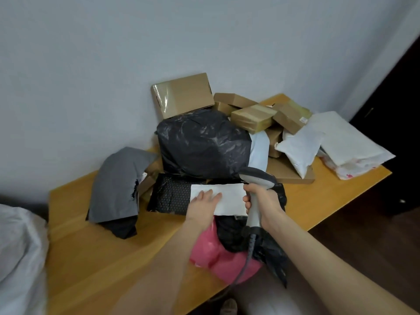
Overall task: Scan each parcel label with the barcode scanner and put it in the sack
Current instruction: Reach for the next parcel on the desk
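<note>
The label (230, 201) was pressed by the left hand (202, 203), fingers (210, 193) straight; the barcode scanner (259, 177) was gripped by the right hand (264, 201).

Dim, soft indoor light, slight blur (edges warped)

We're looking down on a yellow wooden counter (91, 246) sitting against a plain pale grey wall (159, 42); dark floor (363, 235) and a dark door (391, 87) are showing at right.
</note>
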`<state>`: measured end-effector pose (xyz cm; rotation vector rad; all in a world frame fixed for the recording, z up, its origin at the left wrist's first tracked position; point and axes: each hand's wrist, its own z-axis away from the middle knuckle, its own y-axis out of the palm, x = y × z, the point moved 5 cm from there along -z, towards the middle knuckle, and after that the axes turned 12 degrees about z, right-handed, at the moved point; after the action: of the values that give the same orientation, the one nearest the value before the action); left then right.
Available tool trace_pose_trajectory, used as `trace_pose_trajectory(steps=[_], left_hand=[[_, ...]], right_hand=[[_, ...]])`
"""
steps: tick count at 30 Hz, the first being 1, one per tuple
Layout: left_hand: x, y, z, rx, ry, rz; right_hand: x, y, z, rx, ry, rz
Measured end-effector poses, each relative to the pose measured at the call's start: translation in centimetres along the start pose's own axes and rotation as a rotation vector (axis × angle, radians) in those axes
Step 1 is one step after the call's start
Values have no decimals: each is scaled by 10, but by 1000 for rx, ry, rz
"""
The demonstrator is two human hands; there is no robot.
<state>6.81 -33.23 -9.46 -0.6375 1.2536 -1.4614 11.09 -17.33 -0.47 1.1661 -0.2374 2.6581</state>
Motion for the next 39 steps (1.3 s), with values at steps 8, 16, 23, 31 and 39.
trace_pose_trajectory(steps=[8,16,23,31,39], left_hand=[[33,-104,26,-608,-378,625],[40,-99,123,-866,-777,1544],[31,-92,169,-979,-813,1621],[36,-81,190,-1032,-839,1672],[47,-74,191,-1043,-866,1675]], right_hand=[[23,4,14,175,-89,-13],[18,3,68,460,-148,120],[-7,-1,110,474,-300,388],[-25,3,138,499,-311,457],[-24,5,144,491,-294,484]])
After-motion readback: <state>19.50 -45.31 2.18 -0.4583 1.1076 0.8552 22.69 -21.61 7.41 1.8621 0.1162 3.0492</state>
